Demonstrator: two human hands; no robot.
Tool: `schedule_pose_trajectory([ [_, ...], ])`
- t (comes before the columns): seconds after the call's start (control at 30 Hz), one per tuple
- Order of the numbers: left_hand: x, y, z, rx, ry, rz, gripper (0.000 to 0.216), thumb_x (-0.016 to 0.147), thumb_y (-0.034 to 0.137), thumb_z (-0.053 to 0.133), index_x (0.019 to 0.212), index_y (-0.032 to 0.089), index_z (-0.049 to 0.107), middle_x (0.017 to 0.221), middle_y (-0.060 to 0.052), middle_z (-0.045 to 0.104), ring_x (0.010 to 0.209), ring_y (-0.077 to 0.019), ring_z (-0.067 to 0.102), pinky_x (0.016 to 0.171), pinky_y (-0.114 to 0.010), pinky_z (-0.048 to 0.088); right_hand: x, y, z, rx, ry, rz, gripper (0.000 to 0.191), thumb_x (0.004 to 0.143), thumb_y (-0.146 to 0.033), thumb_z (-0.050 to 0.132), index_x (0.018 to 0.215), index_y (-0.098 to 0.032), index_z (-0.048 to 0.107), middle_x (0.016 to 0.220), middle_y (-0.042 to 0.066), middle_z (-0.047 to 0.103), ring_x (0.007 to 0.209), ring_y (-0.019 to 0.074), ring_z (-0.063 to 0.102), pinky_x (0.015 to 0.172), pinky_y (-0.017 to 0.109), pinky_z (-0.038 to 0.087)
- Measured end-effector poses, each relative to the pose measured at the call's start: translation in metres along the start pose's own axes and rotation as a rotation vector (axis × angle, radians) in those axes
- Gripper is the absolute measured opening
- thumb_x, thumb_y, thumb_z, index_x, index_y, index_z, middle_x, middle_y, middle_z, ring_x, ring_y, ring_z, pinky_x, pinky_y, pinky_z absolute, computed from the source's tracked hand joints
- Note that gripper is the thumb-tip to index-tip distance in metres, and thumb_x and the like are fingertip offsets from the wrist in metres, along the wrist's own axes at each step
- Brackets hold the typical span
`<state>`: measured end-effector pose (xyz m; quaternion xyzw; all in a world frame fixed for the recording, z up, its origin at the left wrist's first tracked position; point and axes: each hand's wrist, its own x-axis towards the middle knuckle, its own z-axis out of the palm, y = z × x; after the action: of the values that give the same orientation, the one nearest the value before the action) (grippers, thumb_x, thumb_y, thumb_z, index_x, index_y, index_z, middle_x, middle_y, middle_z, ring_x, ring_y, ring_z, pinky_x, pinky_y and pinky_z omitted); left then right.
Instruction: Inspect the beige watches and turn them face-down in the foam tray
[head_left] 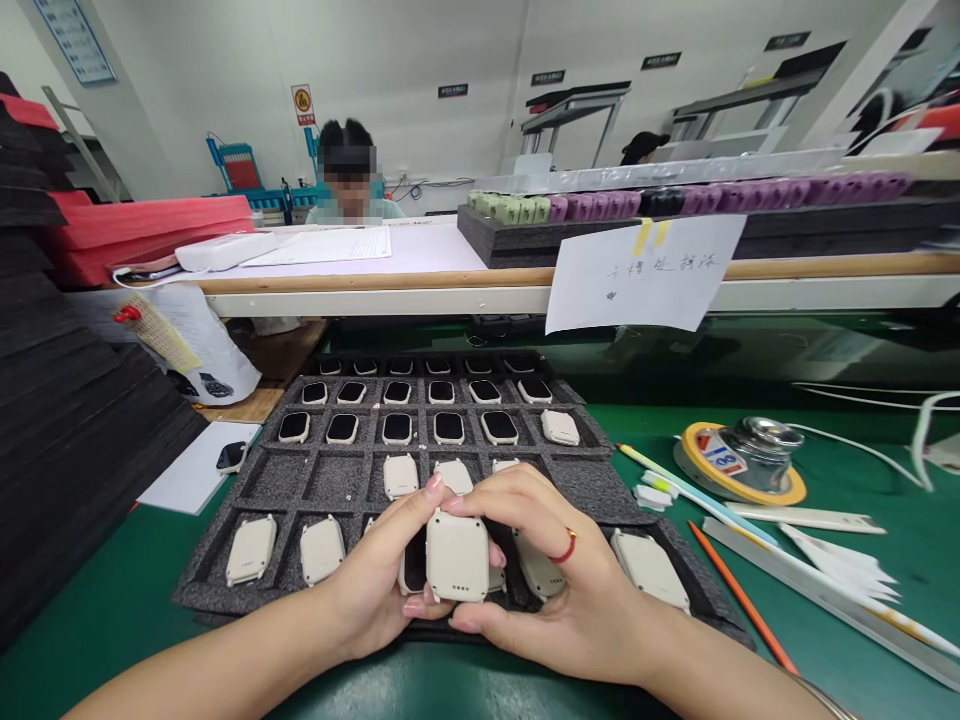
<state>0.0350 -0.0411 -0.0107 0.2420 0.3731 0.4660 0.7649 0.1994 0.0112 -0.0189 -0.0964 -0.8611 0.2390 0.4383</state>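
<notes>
Between my two hands is a cream smartwatch case [459,560], held above the tray with its back facing up. My left hand [382,575] grips its left side, thumb and fingers closed at the edge. My right hand [559,570] curls around the top and right side. A dark-screened watch [413,565] shows partly behind my left fingers; whether it is held or lies in the tray, I cannot tell. Beneath is a dark grey foam tray [274,480] with several watches. Far rows mostly show black screens; nearer ones, such as this watch case [252,549], show cream backs.
To the right lie a tape roll with a metal-topped bottle [750,455], an orange stick [742,595] and a long white strip [840,600]. Black foam sheets [67,450] are stacked at left. A shelf [420,300] crosses behind the tray; a person [352,190] sits beyond it.
</notes>
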Motion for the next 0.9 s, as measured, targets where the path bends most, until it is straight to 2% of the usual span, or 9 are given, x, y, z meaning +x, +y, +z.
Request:
schedule_pose_trajectory([
  [0.4, 0.0005, -0.0023, -0.0015, -0.064, 0.057, 0.025, 0.041, 0.071, 0.052, 0.077, 0.079, 0.014, 0.065, 0.066, -0.002, 0.064, 0.037, -0.0018, 0.042, 0.034, -0.013, 0.016, -0.0032, 0.0021, 0.0013, -0.026, -0.017, 0.022, 0.057, 0.079, -0.025, 0.077, 0.13, -0.021, 0.051, 0.098, 0.008, 0.062, 0.092, 0.0231, 0.06, 0.081, 0.038, 0.051],
  [0.63, 0.0007, -0.0007, 0.0, -0.057, 0.052, 0.025, 0.041, 0.076, 0.052, 0.073, 0.083, 0.013, 0.063, 0.07, -0.005, 0.066, 0.04, -0.0022, 0.042, 0.034, -0.013, 0.016, -0.0024, 0.0025, 0.0028, -0.042, 0.011, 0.032, 0.054, 0.079, -0.022, 0.075, 0.129, -0.022, 0.052, 0.097, 0.007, 0.063, 0.089, 0.022, 0.06, 0.079, 0.037, 0.051],
  [0.77, 0.0015, -0.0012, -0.002, -0.077, 0.004, 0.02, 0.041, 0.078, 0.052, 0.071, 0.084, 0.013, 0.062, 0.062, -0.002, 0.061, 0.04, -0.0029, 0.041, 0.035, -0.013, 0.016, -0.0011, 0.0022, 0.0019, -0.062, 0.05, 0.027, 0.051, 0.077, -0.022, 0.075, 0.124, -0.021, 0.056, 0.1, 0.007, 0.066, 0.09, 0.0217, 0.061, 0.081, 0.036, 0.051],
  [0.9, 0.0017, -0.0024, -0.0059, -0.096, -0.034, 0.037, 0.039, 0.08, 0.053, 0.068, 0.078, 0.015, 0.057, 0.047, 0.004, 0.05, 0.038, -0.0038, 0.037, 0.036, -0.014, 0.016, -0.0005, 0.0034, -0.0031, -0.055, 0.092, 0.057, 0.049, 0.076, -0.02, 0.074, 0.122, -0.024, 0.058, 0.102, 0.006, 0.067, 0.091, 0.0204, 0.063, 0.081, 0.032, 0.053],
])
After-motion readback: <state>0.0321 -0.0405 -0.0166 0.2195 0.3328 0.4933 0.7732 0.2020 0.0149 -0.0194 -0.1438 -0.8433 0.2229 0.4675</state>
